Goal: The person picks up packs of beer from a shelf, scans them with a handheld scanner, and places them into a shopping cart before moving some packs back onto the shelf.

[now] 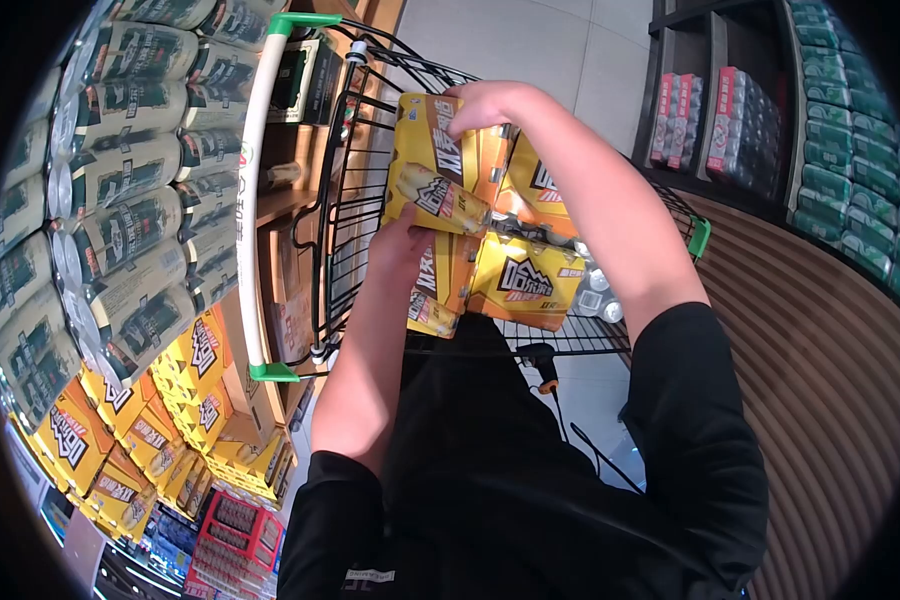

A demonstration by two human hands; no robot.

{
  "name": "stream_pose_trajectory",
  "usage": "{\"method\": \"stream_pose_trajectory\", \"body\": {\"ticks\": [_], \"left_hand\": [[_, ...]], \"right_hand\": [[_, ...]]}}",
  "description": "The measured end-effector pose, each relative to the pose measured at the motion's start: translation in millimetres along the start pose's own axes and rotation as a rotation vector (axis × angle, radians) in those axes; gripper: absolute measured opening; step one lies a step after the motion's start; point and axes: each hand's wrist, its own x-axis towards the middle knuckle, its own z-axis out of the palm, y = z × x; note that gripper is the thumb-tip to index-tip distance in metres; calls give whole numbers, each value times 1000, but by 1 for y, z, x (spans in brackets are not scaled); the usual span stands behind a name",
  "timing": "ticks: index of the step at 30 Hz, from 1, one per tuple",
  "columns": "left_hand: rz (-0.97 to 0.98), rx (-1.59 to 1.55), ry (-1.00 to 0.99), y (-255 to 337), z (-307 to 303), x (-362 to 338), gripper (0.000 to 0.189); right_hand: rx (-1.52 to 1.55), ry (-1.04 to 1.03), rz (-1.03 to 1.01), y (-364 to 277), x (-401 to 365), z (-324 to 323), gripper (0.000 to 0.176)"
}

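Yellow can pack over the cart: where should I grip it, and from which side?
Best taken at its two opposite edges, as now: the right hand over the far edge of the yellow can pack, the left hand under the near edge. It is a wide, flat-faced carton, tilted above other packs in the cart, so one hand probably could not span it.

The frame is a round fisheye circle with black corners, and lines bend strongly near its rim: the white cart handle with green ends curves like a bow. Light is bright and even, from above (the pale grey floor tiles almost wash out). The glossy yellow cardboard pack of beer cans carries soft glare. The black fabric shirt loses detail in shadow.
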Motion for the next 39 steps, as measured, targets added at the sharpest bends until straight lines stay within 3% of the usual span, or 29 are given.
{"method": "stream_pose_trajectory", "body": {"ticks": [5, 6, 7, 9, 13, 17, 19, 23, 27, 29, 31, 32, 35, 37, 38, 39], "left_hand": [[3, 5, 48, 7, 5, -1, 40], [0, 26, 70, 10, 9, -6, 38], [-2, 26, 71, 9, 8, -5, 38], [7, 26, 58, 10, 9, -3, 36], [44, 39, 81, 6, 12, 4, 34], [38, 15, 88, 4, 6, 14, 31], [31, -23, 106, 5, 4, 14, 30], [62, -119, -55, 11, -6, 1, 31], [124, -195, -185, 2, 3, -13, 40], [125, -210, -208, -1, 7, -14, 42], [143, -265, -229, -4, 8, -13, 46], [146, -260, -233, -5, 8, -14, 46], [144, -190, -171, -1, 2, -22, 55], [183, 61, -164, 6, 0, -43, 58], [244, 260, -197, 9, -3, -58, 53], [250, 267, -199, 10, -10, -68, 53]], "right_hand": [[-89, 16, 62, 7, 33, 14, 65], [-75, 45, 49, 5, 29, 15, 78], [-74, 43, 50, 4, 24, 17, 78], [-67, 166, 26, 6, 16, 20, 72], [-114, 209, 58, 14, 21, 34, 65], [-74, 720, -326, 24, -6, 70, 40], [21, 1028, -529, 29, -33, 104, 38], [164, 1131, -242, 54, -101, 174, 41], [184, 1425, 354, 121, -120, 245, 58], [249, 1422, 474, 146, -120, 266, 60], [734, 1127, 575, 151, -122, 267, 62], [704, 1093, 483, 154, -122, 265, 68], [690, 1094, 456, 156, -122, 266, 72], [725, 1051, 458, 168, -122, 273, 81], [750, 1021, 366, 178, -125, 281, 85], [773, 991, 274, 187, -131, 286, 88]]}}
